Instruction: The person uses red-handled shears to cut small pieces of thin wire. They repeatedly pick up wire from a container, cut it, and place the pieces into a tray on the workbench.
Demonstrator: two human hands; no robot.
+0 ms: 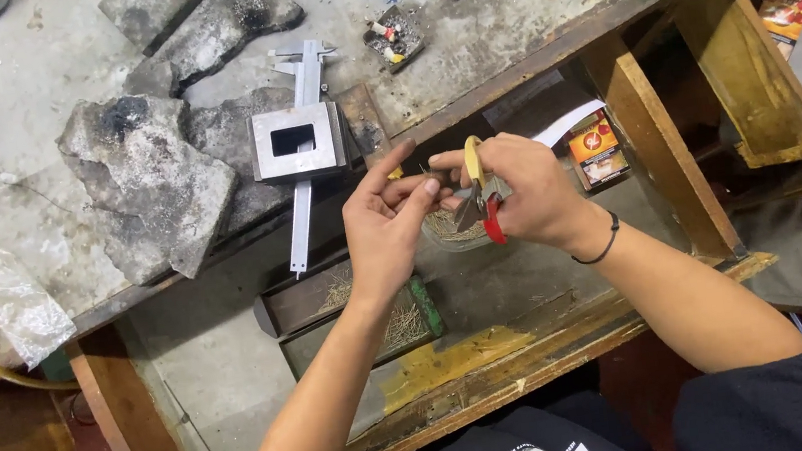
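Now | right hand [528, 191] grips pliers [482, 208] | left hand [383, 225] pinches wire piece [436, 175] | tray [275, 315] holds wire bits [402, 324]

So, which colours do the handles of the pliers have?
Pliers: one yellow, one red, in the head view.

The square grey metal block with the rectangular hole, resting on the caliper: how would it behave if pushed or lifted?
The square grey metal block looks thick-walled and solid, so probably heavy for its size. Flat-sided, it should slide rather than roll. It rests on the slim steel caliper, so a push might drag or pivot that.
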